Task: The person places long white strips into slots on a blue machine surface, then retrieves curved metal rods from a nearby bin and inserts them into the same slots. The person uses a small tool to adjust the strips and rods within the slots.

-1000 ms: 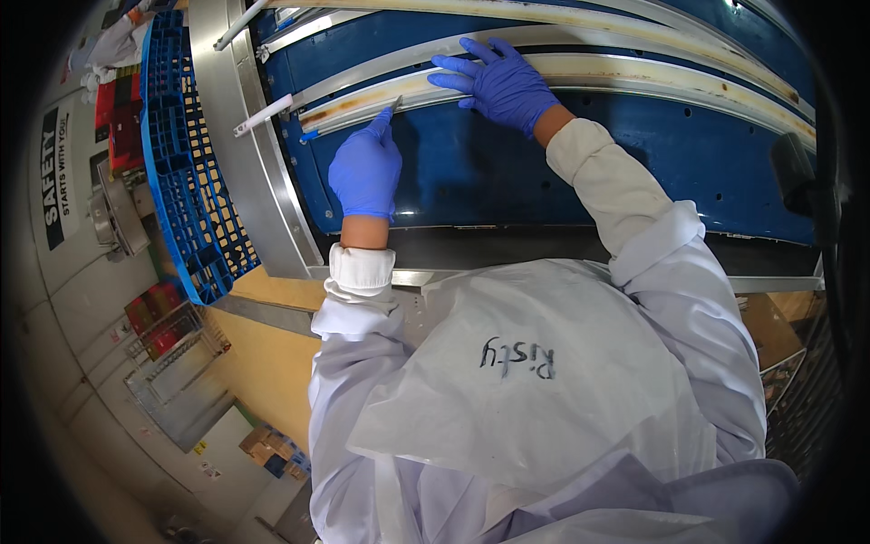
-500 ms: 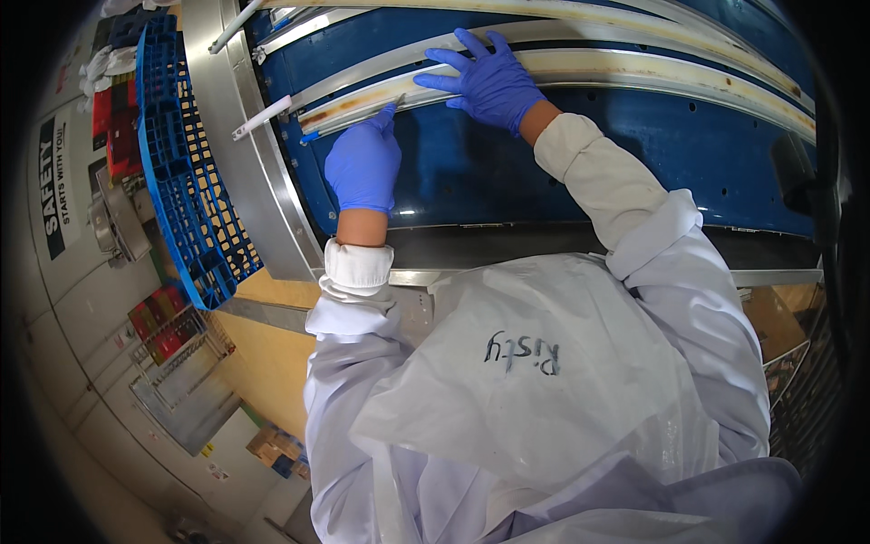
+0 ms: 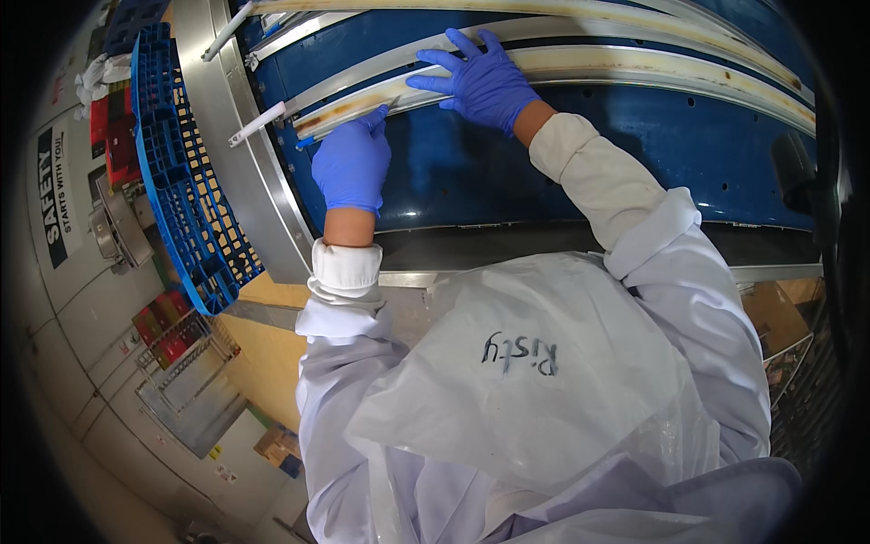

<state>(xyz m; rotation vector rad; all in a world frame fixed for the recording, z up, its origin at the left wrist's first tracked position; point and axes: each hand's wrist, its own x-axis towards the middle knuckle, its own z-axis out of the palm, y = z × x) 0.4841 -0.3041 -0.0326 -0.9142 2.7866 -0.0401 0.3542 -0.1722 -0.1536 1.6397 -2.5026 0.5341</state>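
Observation:
My left hand (image 3: 352, 165), in a blue glove, is at the near edge of a long metal rail (image 3: 625, 63), close to its left end. Its fingers are pinched together around something too small to make out, with a thin greyish tip by the fingertips. My right hand (image 3: 489, 83), also gloved in blue, lies with fingers spread across the same rail and reaches toward a second rail (image 3: 580, 31) behind it. A pale strip with brown stains runs along the near rail. Both rails lie over a blue surface (image 3: 507, 172).
A white rod (image 3: 257, 124) sticks out past the left metal frame (image 3: 245, 136), with another white rod (image 3: 227, 32) farther back. A blue plastic pallet (image 3: 163, 163) stands upright left of the frame. A dark bracket (image 3: 793, 172) is at the right.
My left hand has slid slightly left along the rail, its fingers still pinched. My right hand has shifted a little left, fingers still spread.

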